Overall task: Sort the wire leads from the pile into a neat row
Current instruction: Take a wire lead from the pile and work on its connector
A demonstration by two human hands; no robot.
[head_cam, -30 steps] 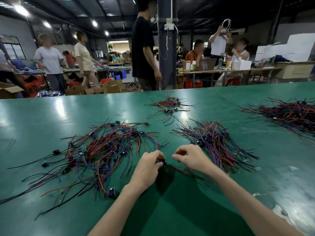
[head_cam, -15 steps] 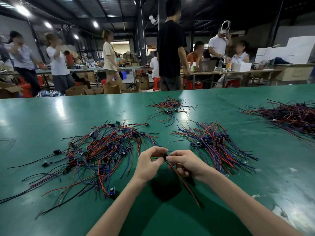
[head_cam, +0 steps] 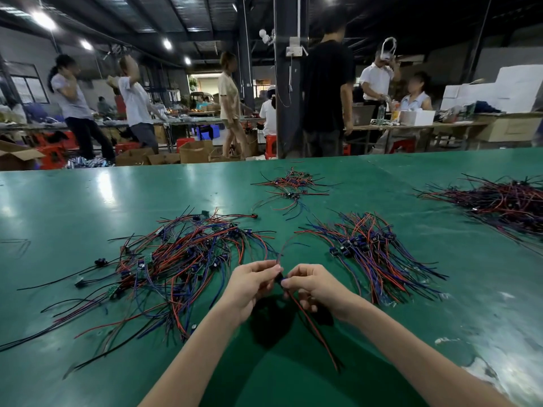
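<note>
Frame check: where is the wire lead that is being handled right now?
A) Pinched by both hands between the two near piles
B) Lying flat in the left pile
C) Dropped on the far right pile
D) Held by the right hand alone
A: the left hand and the right hand both pinch the wire lead at its small dark component. Its red and black wires trail toward the camera.
</note>
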